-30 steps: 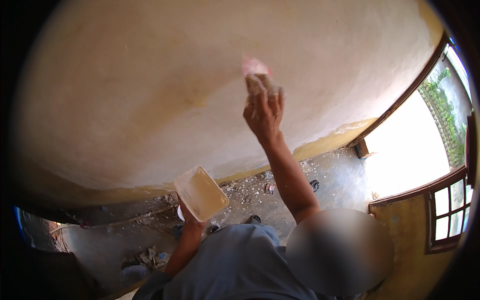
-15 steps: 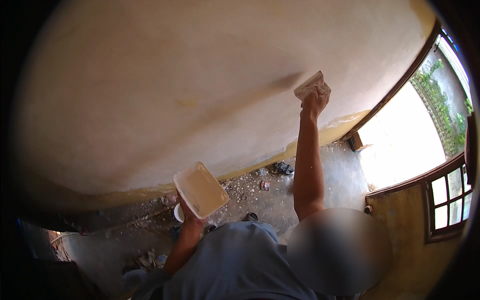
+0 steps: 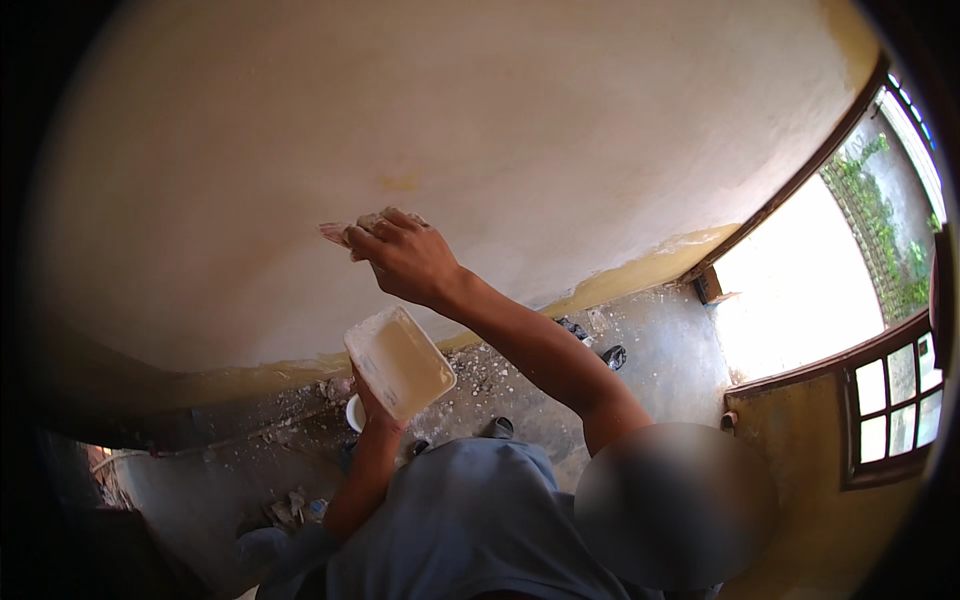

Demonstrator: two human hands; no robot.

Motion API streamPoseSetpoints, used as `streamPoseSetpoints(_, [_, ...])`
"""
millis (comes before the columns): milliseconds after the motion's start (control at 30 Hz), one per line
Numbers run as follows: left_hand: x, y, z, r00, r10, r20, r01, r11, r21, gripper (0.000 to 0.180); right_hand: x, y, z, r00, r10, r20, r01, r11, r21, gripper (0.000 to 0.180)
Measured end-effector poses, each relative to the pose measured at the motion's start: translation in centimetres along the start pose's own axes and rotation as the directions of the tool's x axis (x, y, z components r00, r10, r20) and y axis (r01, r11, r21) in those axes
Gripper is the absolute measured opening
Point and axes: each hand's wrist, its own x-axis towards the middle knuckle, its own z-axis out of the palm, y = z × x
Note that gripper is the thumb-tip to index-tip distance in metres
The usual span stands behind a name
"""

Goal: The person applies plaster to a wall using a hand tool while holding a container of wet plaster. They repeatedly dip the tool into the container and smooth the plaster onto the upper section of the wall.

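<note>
In my right hand (image 3: 405,258) is a flat scraper (image 3: 333,234), its thin blade against or very near the pale wall (image 3: 560,120); from here I cannot tell whether it touches. Whitish paste smears my fingers, which are wrapped around the tool and hide most of it. Below and a little to the right, my left hand (image 3: 376,408) supports a rectangular plastic tray (image 3: 372,370) from its underside and left side. Beige paste coats the inside of the tray, which is tilted so its open face shows. Most of the left fingers are hidden behind the tray.
Crumbs and debris litter the floor (image 3: 660,330) along the wall's base. Black plastic (image 3: 614,357) lies there, and a white bucket (image 3: 356,412) stands behind my left hand. To the right are a bright doorway (image 3: 790,270) and a paned window (image 3: 888,400).
My right hand has swept the scraper far left across the wall, from the upper right to above the tray. The left hand and tray have barely shifted.
</note>
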Motion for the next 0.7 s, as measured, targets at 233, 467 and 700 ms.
streamPoseSetpoints(233, [0.7, 1.8, 0.5, 0.981, -0.178, 0.082, 0.186, 0.978, -0.091, 0.071, -3.8, -4.0, -1.6, 0.651, 0.605, 0.459, -0.758, 0.555, 0.343, 0.042])
streamPoseSetpoints(467, [-0.7, 3.9, 1.4, 0.973, -0.199, 0.117, 0.219, 0.958, -0.187, 0.066, -6.4, -8.5, 2.6, 0.472, 0.589, 0.656, -0.826, 0.555, 0.096, 0.049])
streamPoseSetpoints(700, [0.1, 3.8, 0.3, 0.968, -0.222, 0.116, 0.237, 0.961, -0.140, 0.071, -6.9, -10.0, 3.7, 0.480, 0.637, 0.604, -0.843, 0.525, 0.117, 0.055])
